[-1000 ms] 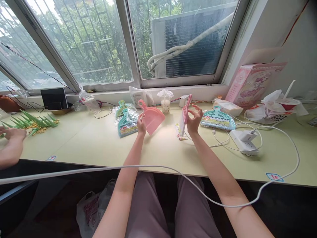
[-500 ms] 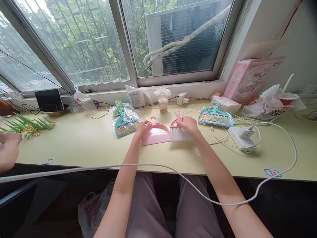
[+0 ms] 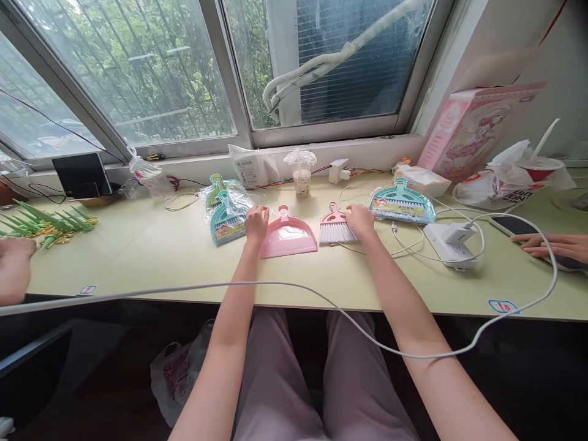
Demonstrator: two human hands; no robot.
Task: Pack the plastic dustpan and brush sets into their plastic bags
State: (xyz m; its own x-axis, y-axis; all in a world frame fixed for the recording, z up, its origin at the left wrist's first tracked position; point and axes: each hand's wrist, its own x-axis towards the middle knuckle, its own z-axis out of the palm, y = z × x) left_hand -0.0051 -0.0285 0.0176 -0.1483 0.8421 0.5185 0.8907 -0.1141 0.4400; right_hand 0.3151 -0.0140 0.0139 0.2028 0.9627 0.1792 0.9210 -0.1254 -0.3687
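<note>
small pink plastic dustpan (image 3: 288, 237) flat at frame centre | left hand (image 3: 256, 223) loosely curled at its left edge, grip unclear | right hand (image 3: 359, 220) resting beside pink white-bristled brush (image 3: 335, 228), grasping nothing | both likely light, rigid; lift by handles

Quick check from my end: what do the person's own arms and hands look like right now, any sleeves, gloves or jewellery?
Both forearms are bare up to the bottom edge of the picture, with no sleeves showing. The left hand and right hand wear no gloves, and no watch, bracelet or ring can be made out. Mauve trousers cover the lap below.
</note>
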